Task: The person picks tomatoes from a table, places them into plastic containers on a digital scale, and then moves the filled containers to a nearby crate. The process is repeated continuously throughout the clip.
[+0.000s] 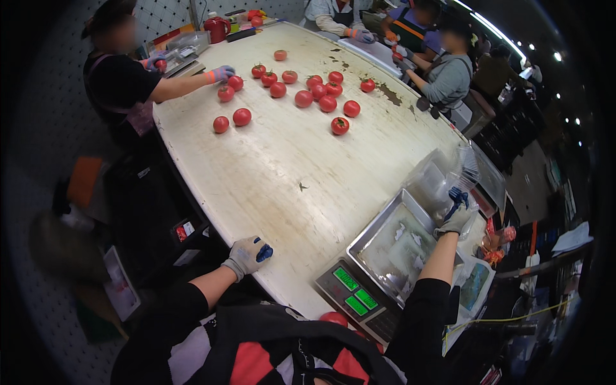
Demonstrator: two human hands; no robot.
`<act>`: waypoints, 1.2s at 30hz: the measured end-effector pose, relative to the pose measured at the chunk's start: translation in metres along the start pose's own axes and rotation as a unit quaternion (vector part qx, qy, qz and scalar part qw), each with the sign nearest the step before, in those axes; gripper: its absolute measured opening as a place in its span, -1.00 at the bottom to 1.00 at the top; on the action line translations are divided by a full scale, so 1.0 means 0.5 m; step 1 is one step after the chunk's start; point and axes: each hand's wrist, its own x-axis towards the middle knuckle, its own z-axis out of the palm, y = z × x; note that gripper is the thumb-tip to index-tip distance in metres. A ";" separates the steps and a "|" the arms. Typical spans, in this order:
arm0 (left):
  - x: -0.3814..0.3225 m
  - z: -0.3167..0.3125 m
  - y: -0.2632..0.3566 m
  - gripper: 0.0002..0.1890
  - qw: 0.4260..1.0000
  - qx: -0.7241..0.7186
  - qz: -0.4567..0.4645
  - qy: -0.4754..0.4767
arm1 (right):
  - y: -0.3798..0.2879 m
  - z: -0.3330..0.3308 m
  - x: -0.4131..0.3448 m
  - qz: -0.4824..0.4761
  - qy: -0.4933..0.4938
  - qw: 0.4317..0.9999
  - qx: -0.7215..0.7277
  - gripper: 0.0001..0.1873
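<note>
My left hand (250,255), in a pale glove with blue fingertips, rests at the near edge of the white table (269,183). Its fingers are curled in, and nothing shows in them. Past the scale, my right hand (456,211) in a matching glove reaches to stacked clear plastic containers (430,180). Whether its fingers grip one cannot be made out. Below my right forearm stands a digital scale (353,293) with lit green displays and a metal tray (402,240) on top. Several red tomatoes (303,98) lie across the table's far half.
A co-worker at the left reaches a gloved hand (220,74) to a tomato (235,83). More people work along the far right side by a white tray (370,55). A red kettle (217,29) stands at the far corner. Near my body lies another tomato (333,317).
</note>
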 end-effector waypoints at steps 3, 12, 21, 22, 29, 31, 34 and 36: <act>-0.004 0.004 -0.005 -0.71 1.000 0.000 0.003 0.001 | -0.078 0.032 -0.044 -0.096 -0.142 0.932 -0.320 -0.80; -0.003 0.007 -0.011 -0.75 1.000 -0.013 0.008 0.017 | -0.365 0.136 -0.465 -0.295 -0.325 0.586 -0.681 -0.62; 0.073 0.045 -0.112 -0.62 0.869 -0.469 -0.133 -0.088 | -0.362 0.199 -0.623 -0.220 -0.346 0.723 -0.556 -0.55; 0.116 -0.023 -0.114 -0.63 0.916 -0.349 -0.157 -0.124 | -0.337 0.212 -0.638 -0.232 -0.330 0.741 -0.536 -0.55; 0.487 -0.209 -0.363 -0.27 0.998 0.018 -0.034 0.052 | -0.135 0.449 -0.785 -0.154 -0.545 0.672 -0.477 -0.50; 0.582 -0.223 -0.435 -0.22 0.987 0.138 -0.076 0.022 | -0.112 0.516 -0.805 -0.138 -0.591 0.657 -0.446 -0.45; 0.675 -0.224 -0.477 -0.26 0.979 0.190 -0.078 -0.002 | -0.084 0.569 -0.814 -0.101 -0.584 0.671 -0.446 -0.45; 0.700 -0.199 -0.485 -0.28 0.964 0.225 -0.124 -0.072 | -0.052 0.575 -0.813 -0.048 -0.574 0.670 -0.469 -0.47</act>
